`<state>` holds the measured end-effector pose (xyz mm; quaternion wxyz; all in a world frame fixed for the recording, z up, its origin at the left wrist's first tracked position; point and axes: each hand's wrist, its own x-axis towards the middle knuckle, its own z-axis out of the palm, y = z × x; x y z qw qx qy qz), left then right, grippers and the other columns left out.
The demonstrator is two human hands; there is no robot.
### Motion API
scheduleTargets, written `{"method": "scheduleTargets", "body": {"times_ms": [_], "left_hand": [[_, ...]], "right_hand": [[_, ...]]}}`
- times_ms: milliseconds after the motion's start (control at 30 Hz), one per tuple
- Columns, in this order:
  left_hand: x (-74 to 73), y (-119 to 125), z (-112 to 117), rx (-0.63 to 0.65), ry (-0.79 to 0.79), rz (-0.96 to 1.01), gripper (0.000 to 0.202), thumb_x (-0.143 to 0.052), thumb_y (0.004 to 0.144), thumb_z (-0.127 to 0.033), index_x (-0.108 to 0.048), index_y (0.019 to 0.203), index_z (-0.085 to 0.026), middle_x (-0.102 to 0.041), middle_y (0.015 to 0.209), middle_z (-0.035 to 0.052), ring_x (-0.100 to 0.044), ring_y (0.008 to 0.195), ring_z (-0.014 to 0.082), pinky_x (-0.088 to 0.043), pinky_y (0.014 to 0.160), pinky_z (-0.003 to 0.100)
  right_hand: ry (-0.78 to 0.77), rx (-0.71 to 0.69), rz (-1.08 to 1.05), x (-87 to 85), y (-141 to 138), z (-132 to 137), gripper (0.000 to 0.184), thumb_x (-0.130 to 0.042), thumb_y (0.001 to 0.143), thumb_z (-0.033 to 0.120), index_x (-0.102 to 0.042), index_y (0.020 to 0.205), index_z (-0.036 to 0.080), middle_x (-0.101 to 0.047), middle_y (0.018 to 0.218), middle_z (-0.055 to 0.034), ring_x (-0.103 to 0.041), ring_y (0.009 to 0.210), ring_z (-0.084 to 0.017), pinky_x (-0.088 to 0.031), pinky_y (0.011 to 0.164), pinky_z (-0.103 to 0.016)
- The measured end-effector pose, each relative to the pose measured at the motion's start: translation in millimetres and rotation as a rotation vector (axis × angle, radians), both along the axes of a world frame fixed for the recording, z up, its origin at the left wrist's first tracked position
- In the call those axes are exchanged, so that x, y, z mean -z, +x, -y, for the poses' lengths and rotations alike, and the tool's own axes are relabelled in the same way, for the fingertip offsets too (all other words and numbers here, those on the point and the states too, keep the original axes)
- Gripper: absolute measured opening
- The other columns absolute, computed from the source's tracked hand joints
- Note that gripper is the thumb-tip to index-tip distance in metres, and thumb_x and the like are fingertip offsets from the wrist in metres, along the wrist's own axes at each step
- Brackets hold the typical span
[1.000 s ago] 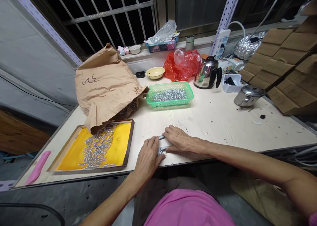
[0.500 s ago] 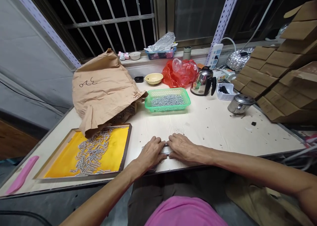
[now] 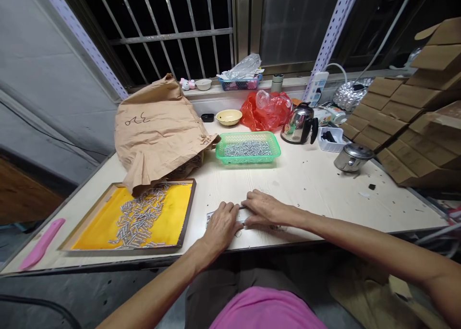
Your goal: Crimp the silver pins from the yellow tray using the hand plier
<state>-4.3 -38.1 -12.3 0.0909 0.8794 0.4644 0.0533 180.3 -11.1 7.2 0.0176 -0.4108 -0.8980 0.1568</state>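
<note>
Near the front edge of the table lies a flat metal bar [image 3: 241,215], mostly covered by my hands; its left end shows past my knuckles. My left hand [image 3: 222,223] is closed over it, fingers bent and thumb along the near side. My right hand [image 3: 264,209] grips the part to the right, fingertips on the far side and thumb on the near side. The two hands almost meet over the bar. To the left is a shallow tray [image 3: 189,209] with a yellow bottom, holding many small metal pins [image 3: 139,221]. Beyond my hands stands a green basket [image 3: 248,160] of similar pins.
A brown paper sack [image 3: 158,127] leans over the tray's back edge. A pink scraper-like tool [image 3: 41,245] lies far left. Towards the back are a yellow bowl [image 3: 229,117], red plastic bag [image 3: 266,110], kettle [image 3: 298,123] and lidded metal pot [image 3: 353,157]. Cardboard boxes [image 3: 406,122] are stacked right.
My right hand has shifted slightly up and its fingers have moved on the bar. More of the bar's left end shows beside my left hand. The whole view has tilted a little.
</note>
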Motion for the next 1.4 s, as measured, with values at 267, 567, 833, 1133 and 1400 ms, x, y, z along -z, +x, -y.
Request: {"method": "scheduleTargets", "body": {"times_ms": [267, 567, 833, 1133, 1400], "left_hand": [[25.2, 16.8, 57.8, 0.025, 0.046, 0.218, 0.028, -0.045, 0.09, -0.018, -0.051, 0.118, -0.017, -0.058, 0.121, 0.0101, -0.051, 0.117, 0.0227, -0.039, 0.104, 0.043], [38.7, 17.3, 69.1, -0.022, 0.029, 0.332, 0.034, -0.05, 0.087, -0.021, -0.051, 0.121, -0.019, -0.061, 0.116, 0.0104, -0.055, 0.112, 0.0257, -0.045, 0.097, 0.044], [96.4, 14.6, 90.5, 0.027, 0.253, 0.325, 0.049, -0.07, 0.069, -0.049, -0.059, 0.107, -0.02, -0.068, 0.099, 0.0083, -0.064, 0.084, 0.0246, -0.054, 0.067, 0.032], [14.9, -79.4, 76.2, -0.157, 0.37, 0.388, 0.02, -0.042, 0.09, -0.016, -0.061, 0.097, -0.019, -0.063, 0.084, 0.0061, -0.057, 0.081, 0.0165, -0.047, 0.073, 0.029], [-11.7, -186.4, -2.0, -0.641, 0.162, -0.037, 0.023, -0.044, 0.091, -0.023, -0.066, 0.085, -0.018, -0.058, 0.088, 0.0063, -0.051, 0.09, 0.0197, -0.043, 0.078, 0.031]], "right_hand": [[0.109, 0.076, -0.008, 24.3, 8.4, -34.7, 0.013, -0.052, 0.089, 0.022, -0.064, 0.087, 0.017, -0.062, 0.09, -0.0057, -0.053, 0.086, -0.019, -0.035, 0.077, -0.03], [0.219, -0.297, -0.059, 1.0, -56.7, -8.0, 0.015, -0.052, 0.089, 0.024, -0.064, 0.098, 0.025, -0.058, 0.099, -0.0043, -0.047, 0.092, -0.02, -0.033, 0.075, -0.032], [0.266, -0.642, -0.034, 31.1, -113.1, 4.0, 0.015, -0.053, 0.087, 0.025, -0.06, 0.074, 0.02, -0.058, 0.086, -0.005, -0.045, 0.087, -0.022, -0.035, 0.07, -0.036], [0.27, -0.261, -0.579, -7.0, -91.3, -24.4, 0.014, -0.041, 0.09, 0.018, -0.055, 0.09, 0.019, -0.06, 0.083, -0.0052, -0.054, 0.079, -0.017, -0.045, 0.071, -0.03], [0.792, 0.156, -0.221, -55.4, 9.2, -114.2, 0.036, -0.038, 0.093, 0.043, -0.061, 0.106, 0.019, -0.059, 0.093, -0.012, -0.055, 0.088, -0.028, -0.045, 0.074, -0.041]]}}
